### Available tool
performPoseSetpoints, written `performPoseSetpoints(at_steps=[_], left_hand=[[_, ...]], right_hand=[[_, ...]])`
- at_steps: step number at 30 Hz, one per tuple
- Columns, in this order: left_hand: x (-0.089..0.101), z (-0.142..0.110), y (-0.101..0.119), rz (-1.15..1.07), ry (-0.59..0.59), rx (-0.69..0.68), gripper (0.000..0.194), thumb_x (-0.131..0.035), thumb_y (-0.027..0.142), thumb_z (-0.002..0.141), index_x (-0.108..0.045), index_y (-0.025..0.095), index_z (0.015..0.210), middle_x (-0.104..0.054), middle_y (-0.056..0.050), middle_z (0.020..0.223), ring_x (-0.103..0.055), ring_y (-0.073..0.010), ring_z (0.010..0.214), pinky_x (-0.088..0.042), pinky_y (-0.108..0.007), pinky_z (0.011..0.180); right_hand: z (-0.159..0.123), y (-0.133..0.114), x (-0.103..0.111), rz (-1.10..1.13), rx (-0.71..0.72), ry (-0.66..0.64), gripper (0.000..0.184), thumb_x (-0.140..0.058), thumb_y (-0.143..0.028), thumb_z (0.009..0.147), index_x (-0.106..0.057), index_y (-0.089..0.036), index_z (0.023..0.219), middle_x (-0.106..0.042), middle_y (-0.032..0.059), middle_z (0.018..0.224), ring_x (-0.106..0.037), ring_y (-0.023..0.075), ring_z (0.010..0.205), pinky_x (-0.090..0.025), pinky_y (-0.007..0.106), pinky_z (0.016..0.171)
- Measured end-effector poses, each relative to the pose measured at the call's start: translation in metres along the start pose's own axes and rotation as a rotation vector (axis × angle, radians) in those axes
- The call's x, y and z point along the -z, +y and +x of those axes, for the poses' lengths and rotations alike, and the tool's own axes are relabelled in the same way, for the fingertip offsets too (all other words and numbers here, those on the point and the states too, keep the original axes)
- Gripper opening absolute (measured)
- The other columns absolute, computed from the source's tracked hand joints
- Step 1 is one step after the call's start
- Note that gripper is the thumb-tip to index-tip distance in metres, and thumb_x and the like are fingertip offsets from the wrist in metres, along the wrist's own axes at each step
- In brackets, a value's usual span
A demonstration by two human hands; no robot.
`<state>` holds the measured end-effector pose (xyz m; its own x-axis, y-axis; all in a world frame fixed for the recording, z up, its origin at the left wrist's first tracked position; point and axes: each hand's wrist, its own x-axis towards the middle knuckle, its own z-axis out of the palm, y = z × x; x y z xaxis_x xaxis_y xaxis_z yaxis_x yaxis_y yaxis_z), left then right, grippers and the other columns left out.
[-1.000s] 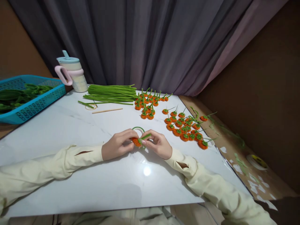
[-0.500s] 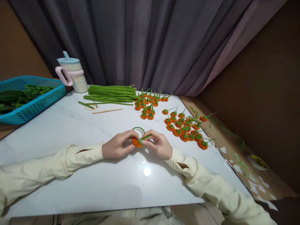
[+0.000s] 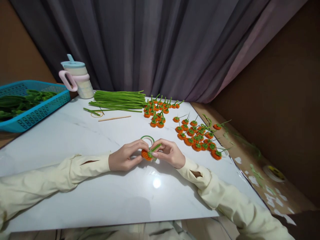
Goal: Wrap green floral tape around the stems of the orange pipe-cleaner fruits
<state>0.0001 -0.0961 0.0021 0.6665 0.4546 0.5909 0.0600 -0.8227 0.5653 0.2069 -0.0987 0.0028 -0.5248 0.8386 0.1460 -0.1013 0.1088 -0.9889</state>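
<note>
Over the middle of the table, my left hand (image 3: pixel 127 156) pinches a small orange fuzzy pumpkin (image 3: pixel 146 155) between thumb and fingers. Its green stem (image 3: pixel 156 147) points up to the right. My right hand (image 3: pixel 171 154) is closed, thumb and forefinger gripping the base of that stem; a strip of green tape seems to hang below the fingertips, though it is too small to be sure. Just behind the fingers lies a roll of green tape (image 3: pixel 147 137), partly hidden by them.
Finished-looking orange pumpkins stand in two groups, one at the back (image 3: pixel 160 124) and one at the right (image 3: pixel 196 146). Green pipe cleaners (image 3: pixel 118 100), a wooden stick (image 3: pixel 114 118), a tumbler (image 3: pixel 83 85) and a blue basket (image 3: pixel 47 108) lie farther left. Paper scraps (image 3: pixel 253 180) litter the right side.
The pumpkin has turned slightly between my fingers, and its stem now points more steeply upward. My right hand has shifted a little to the right.
</note>
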Motion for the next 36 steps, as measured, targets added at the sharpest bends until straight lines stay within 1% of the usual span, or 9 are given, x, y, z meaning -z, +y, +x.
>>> performPoseSetpoints(at_steps=[3,8,13,18,23,26,30,36], left_hand=[[0.0,-0.0001,0.0004,0.003,-0.004,-0.012,0.025,-0.04,0.003,0.083,-0.049,0.015,0.103,-0.057,-0.01,0.094,-0.054,-0.0165,0.089,-0.048,-0.03,0.078],[-0.0003,-0.0012,0.0001,0.05,0.003,-0.029,0.026,-0.039,0.004,0.084,-0.049,0.015,0.105,-0.056,-0.011,0.095,-0.054,-0.0176,0.092,-0.05,-0.031,0.078],[-0.0004,-0.0012,0.0017,0.133,0.019,-0.044,0.028,-0.039,0.003,0.083,-0.048,0.016,0.105,-0.055,-0.011,0.096,-0.053,-0.0174,0.091,-0.05,-0.031,0.079],[-0.0006,-0.0012,0.002,0.21,0.04,-0.049,0.032,-0.039,0.003,0.083,-0.047,0.015,0.111,-0.055,-0.011,0.099,-0.053,-0.0181,0.094,-0.05,-0.031,0.082],[-0.0004,-0.0029,-0.0004,0.274,0.022,-0.061,0.03,-0.039,0.005,0.084,-0.05,0.015,0.11,-0.054,-0.011,0.099,-0.053,-0.018,0.093,-0.05,-0.03,0.081],[-0.0007,-0.0036,-0.0012,0.276,0.02,-0.055,0.029,-0.04,0.005,0.084,-0.051,0.015,0.108,-0.053,-0.01,0.098,-0.053,-0.0174,0.092,-0.05,-0.029,0.08],[-0.0011,-0.0037,-0.0014,0.25,0.021,-0.044,0.029,-0.04,0.005,0.083,-0.051,0.016,0.107,-0.052,-0.01,0.098,-0.053,-0.0169,0.092,-0.05,-0.029,0.08],[-0.0004,-0.0021,-0.0004,0.188,0.013,0.0,0.028,-0.039,0.004,0.083,-0.052,0.016,0.106,-0.052,-0.009,0.098,-0.054,-0.0152,0.09,-0.049,-0.027,0.08]], right_hand=[[-0.0002,-0.0014,0.0004,-0.003,-0.022,-0.011,0.026,-0.074,-0.033,0.069,-0.061,-0.015,0.081,-0.065,0.0022,0.07,-0.063,0.0134,0.064,-0.05,0.026,0.063],[-0.0006,-0.0022,0.0002,-0.029,-0.024,0.012,0.027,-0.075,-0.035,0.068,-0.062,-0.015,0.08,-0.065,0.0025,0.071,-0.063,0.0139,0.065,-0.05,0.027,0.063],[-0.0007,-0.0023,-0.0008,-0.072,0.001,0.018,0.025,-0.073,-0.036,0.07,-0.061,-0.016,0.08,-0.066,0.0028,0.072,-0.064,0.0148,0.066,-0.051,0.028,0.065],[-0.0018,-0.0016,-0.0007,-0.172,0.067,0.043,0.02,-0.069,-0.033,0.075,-0.061,-0.016,0.081,-0.067,0.0029,0.07,-0.064,0.0155,0.066,-0.051,0.029,0.067],[-0.0019,-0.0007,-0.0014,-0.227,0.097,0.079,0.017,-0.068,-0.031,0.075,-0.061,-0.017,0.08,-0.067,0.0025,0.07,-0.063,0.0149,0.064,-0.051,0.029,0.066],[-0.0015,-0.0011,-0.0018,-0.198,0.07,0.058,0.019,-0.068,-0.033,0.075,-0.061,-0.016,0.08,-0.067,0.0023,0.069,-0.063,0.0153,0.065,-0.051,0.029,0.066],[-0.0011,-0.0009,-0.0015,-0.117,-0.002,0.013,0.023,-0.069,-0.036,0.075,-0.06,-0.016,0.081,-0.065,0.0015,0.065,-0.062,0.0142,0.061,-0.05,0.028,0.064],[-0.0005,0.0015,-0.0016,-0.022,-0.057,-0.001,0.026,-0.071,-0.037,0.073,-0.06,-0.014,0.08,-0.064,0.0005,0.062,-0.06,0.0129,0.057,-0.048,0.027,0.062]])
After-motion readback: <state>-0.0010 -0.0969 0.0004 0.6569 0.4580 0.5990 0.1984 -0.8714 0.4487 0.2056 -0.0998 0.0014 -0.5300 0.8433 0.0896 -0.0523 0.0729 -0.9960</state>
